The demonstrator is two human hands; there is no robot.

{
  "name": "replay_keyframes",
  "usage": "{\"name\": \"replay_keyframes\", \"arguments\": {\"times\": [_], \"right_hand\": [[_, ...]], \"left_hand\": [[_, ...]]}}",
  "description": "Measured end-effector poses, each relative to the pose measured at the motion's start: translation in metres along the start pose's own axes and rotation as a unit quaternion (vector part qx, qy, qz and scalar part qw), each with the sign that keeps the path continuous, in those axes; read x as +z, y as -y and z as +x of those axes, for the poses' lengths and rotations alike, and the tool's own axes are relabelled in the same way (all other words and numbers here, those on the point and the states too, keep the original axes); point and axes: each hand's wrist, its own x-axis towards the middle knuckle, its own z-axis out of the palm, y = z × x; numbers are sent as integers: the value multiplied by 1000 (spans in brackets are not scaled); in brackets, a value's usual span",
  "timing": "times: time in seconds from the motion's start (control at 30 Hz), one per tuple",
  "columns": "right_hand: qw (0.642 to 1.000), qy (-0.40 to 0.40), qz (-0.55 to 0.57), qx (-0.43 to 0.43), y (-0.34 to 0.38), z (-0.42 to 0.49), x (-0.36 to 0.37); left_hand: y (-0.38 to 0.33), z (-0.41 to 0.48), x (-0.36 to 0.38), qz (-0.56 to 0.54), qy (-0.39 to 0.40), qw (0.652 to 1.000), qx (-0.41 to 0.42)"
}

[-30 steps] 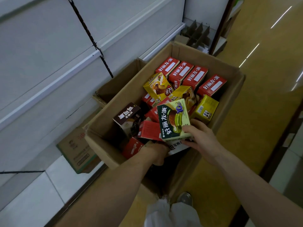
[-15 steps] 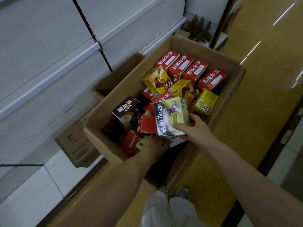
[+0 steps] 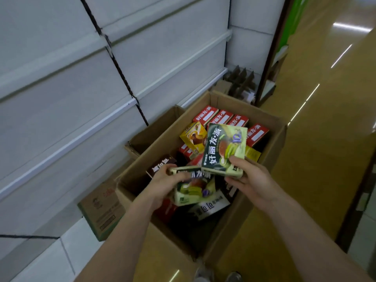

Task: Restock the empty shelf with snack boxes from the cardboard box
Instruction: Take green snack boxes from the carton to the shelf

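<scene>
Our right hand [image 3: 252,180] pinches a white-lettered green snack box [image 3: 224,148] over the cardboard box [image 3: 244,103]; our left hand [image 3: 162,186] grips a second green box [image 3: 193,190].

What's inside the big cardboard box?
Red boxes, a yellow box, a brown box. The left hand and right hand, holding green boxes, hide what lies underneath.

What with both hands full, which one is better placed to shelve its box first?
Left, probably. The left hand grips the lower green box on the side nearer the shelf. The right hand holds the upper green box higher, but over the carton, farther from the shelf.
</scene>
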Motion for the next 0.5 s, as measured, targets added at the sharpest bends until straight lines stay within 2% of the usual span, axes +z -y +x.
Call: {"name": "replay_keyframes", "arguments": {"times": [0.1,0.17,0.37,0.5], "right_hand": [[998,-8,42,-36,28,-16,-1],[997,-7,46,-55,44,-27,-4],[990,-16,59,-124,84,-66,-19],[978,-59,65,-187,121,-90,-24]], "left_hand": [[-28,-13,20,-169,-6,986,-8],[-47,-22,34,-223,25,974,-6],[-116,-37,74,-218,132,964,69],[-167,-38,98,-201,181,957,106]]}}
